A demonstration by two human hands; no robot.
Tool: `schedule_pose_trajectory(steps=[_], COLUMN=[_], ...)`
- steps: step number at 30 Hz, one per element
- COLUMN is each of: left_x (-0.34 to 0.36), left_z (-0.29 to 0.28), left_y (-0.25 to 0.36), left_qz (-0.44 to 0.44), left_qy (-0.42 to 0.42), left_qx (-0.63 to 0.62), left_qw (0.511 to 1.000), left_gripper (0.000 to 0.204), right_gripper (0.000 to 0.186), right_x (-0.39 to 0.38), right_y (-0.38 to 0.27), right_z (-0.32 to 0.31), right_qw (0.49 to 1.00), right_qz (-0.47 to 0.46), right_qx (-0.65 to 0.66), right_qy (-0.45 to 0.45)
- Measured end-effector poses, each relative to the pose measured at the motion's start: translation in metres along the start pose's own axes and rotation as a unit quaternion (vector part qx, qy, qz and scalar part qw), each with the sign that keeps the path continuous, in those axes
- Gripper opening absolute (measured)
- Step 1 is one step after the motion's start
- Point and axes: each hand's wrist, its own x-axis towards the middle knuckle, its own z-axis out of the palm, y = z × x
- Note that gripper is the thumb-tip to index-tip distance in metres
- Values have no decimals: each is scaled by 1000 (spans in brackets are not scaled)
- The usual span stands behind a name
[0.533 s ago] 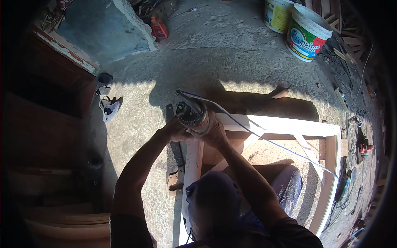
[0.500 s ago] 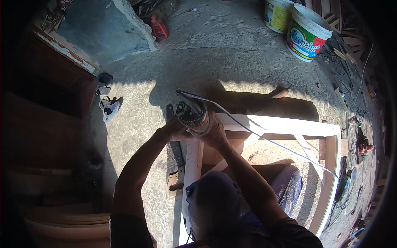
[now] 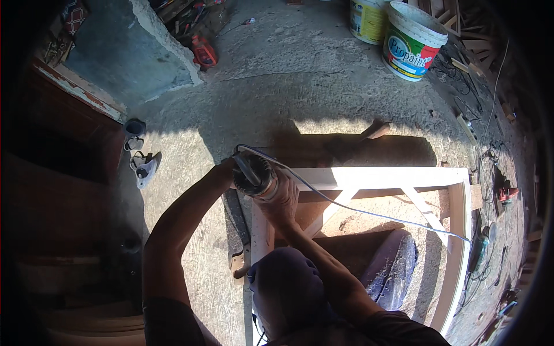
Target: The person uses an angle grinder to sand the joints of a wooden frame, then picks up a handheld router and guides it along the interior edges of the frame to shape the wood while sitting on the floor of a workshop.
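Note:
A corded power tool (image 3: 251, 176) with a round, dark ribbed housing stands over the near-left corner region of a pale wooden frame (image 3: 381, 177). My right hand (image 3: 281, 202) is closed round the tool's lower body from the right. On its left side is my left hand (image 3: 228, 170), also closed against the tool, its fingers mostly hidden behind the housing. A blue-white cord (image 3: 340, 203) loops from the tool's top and runs right across the frame. Diagonal wooden braces (image 3: 426, 211) cross inside the frame. What the tool's underside touches is hidden.
A handsaw (image 3: 237, 262) lies left of the frame. Beyond the frame is a brown wooden piece (image 3: 378, 129). Two paint buckets (image 3: 412, 49) stand far right, a red bottle (image 3: 204, 52) far left. Sandals (image 3: 145, 170) lie left; a red tool (image 3: 508, 194) and cables lie right.
The power tool and both hands have moved toward me and slightly left. My left hand has gone further behind the housing. The whole view has shifted a little.

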Motion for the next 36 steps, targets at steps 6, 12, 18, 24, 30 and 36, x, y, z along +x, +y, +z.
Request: schedule_pose_trajectory(steps=[6,12,18,24,30,36], left_x=[17,25,45,65,96,92], left_z=[-2,23,52,95,56,135], left_y=[1,0,3,14,-12,24], left_qz=[-8,2,-28,15,113,197], left_qy=[-34,-58,-62,-100,-169,-67], left_qx=[67,-51,-117,82,360,707], left_qw=[997,997,991,991,911,676], left_gripper=[32,27,25,26,69,66], right_gripper=[94,91,87,90,74,77], right_x=[0,1,7,13,28,32], right_y=[6,19,30,50,30,65], right_z=[-8,-27,-49,-77,-96,-122], right_qw=[999,998,999,998,998,997], right_qz=[22,46,39,65,55,69], right_qx=[-37,-38,-31,-4,0,-27], right_qy=[-14,0,4,-8,-1,10])
